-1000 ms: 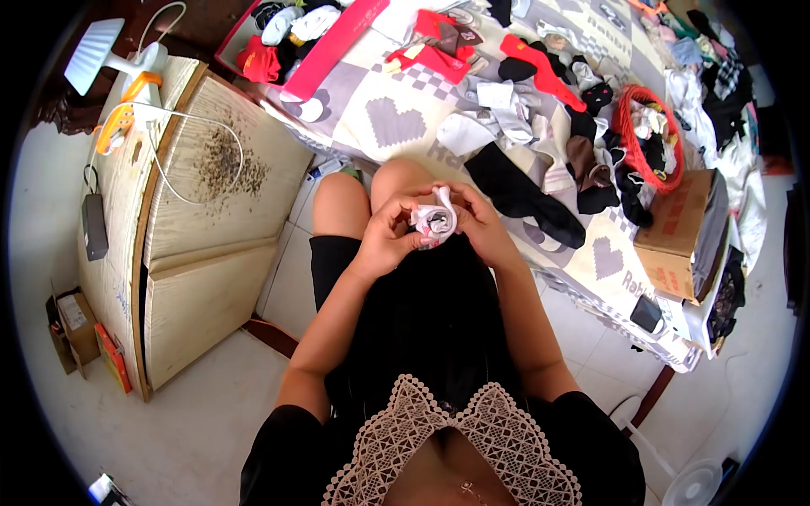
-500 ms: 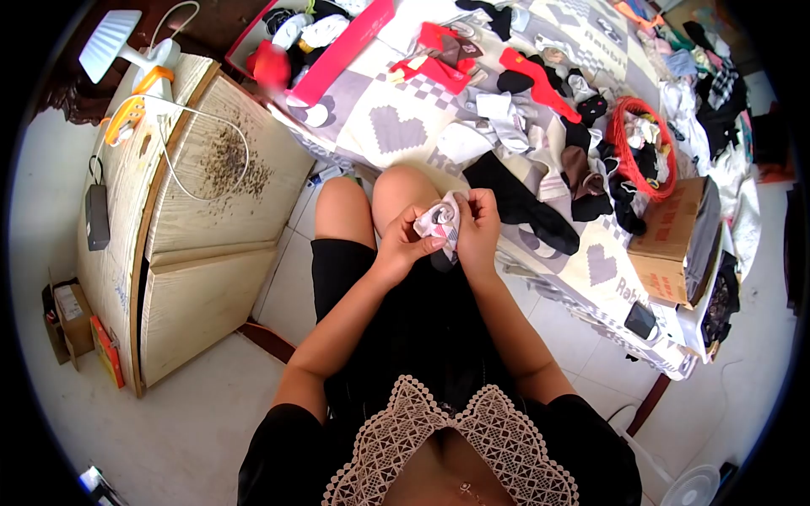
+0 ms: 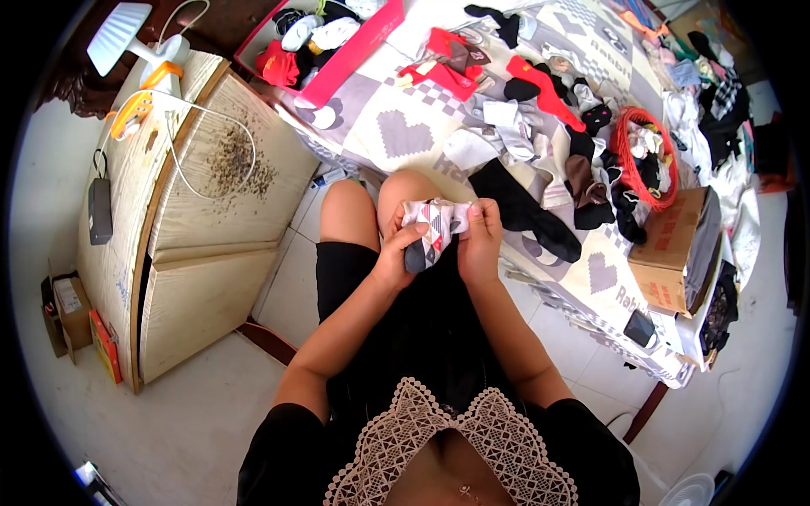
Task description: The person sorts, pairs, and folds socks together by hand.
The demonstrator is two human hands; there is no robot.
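Above my lap I hold a patterned sock, pale with pink and grey triangles and a dark grey end. My left hand grips its left side, thumb lying across the front. At its right end, my right hand pinches the pale fabric between thumb and fingers. The sock looks bunched or folded into a short bundle; its back is hidden. Just beyond my right hand, a long black sock lies on the bed. Grey-white socks and a red sock lie farther up.
A pink-red box of rolled socks sits on the bed. To the right are a red basket with socks, a cardboard box and a phone. A wooden cabinet with a lamp stands left.
The sock has turned and spread out between my hands, showing its triangle pattern and dark end. My hands have shifted slightly apart. The view has tilted a little.
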